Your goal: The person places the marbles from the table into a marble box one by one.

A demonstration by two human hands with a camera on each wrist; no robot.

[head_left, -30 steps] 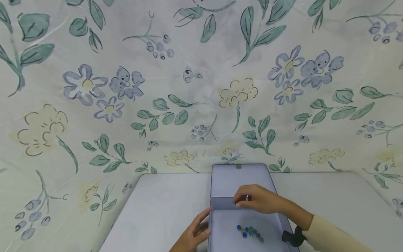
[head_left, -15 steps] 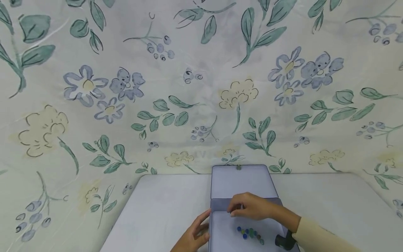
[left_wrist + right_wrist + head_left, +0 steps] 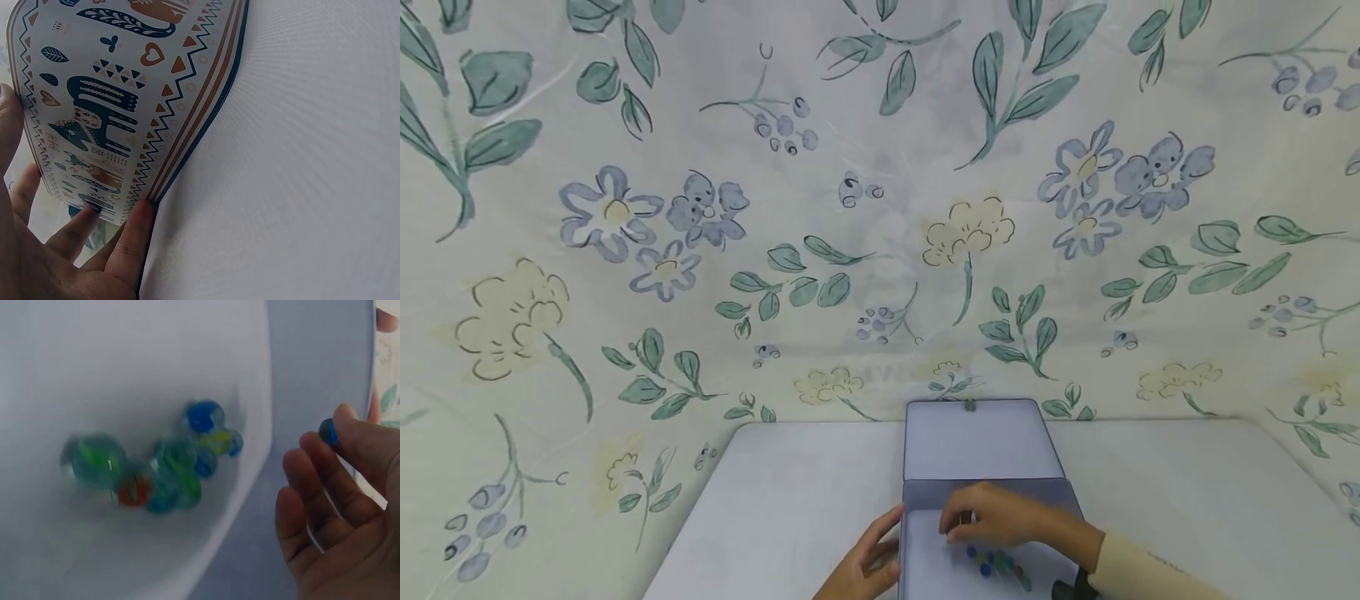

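An open tin box (image 3: 917, 533) lies on the white table (image 3: 790, 500), its lid (image 3: 973, 437) tipped back toward the wall. Several glass marbles (image 3: 997, 562) lie in the base; in the right wrist view this cluster of marbles (image 3: 162, 469) is green, blue and red. My right hand (image 3: 964, 523) hovers over the base just behind them. In that same view my right hand (image 3: 331, 434) pinches a small blue marble (image 3: 327, 430) at its fingertips. My left hand (image 3: 883, 542) rests straight fingers (image 3: 134, 234) against the box's patterned outer side (image 3: 112, 106).
A floral cloth (image 3: 880, 208) hangs right behind the table and wraps round both sides. Bare white tabletop (image 3: 300, 156) stretches left and right of the box. A dark wrist strap (image 3: 1067, 590) shows at my right cuff.
My right hand has drawn back from the hinge area toward me and now sits low over the marbles in the base. The left hand has stayed at the box's side.
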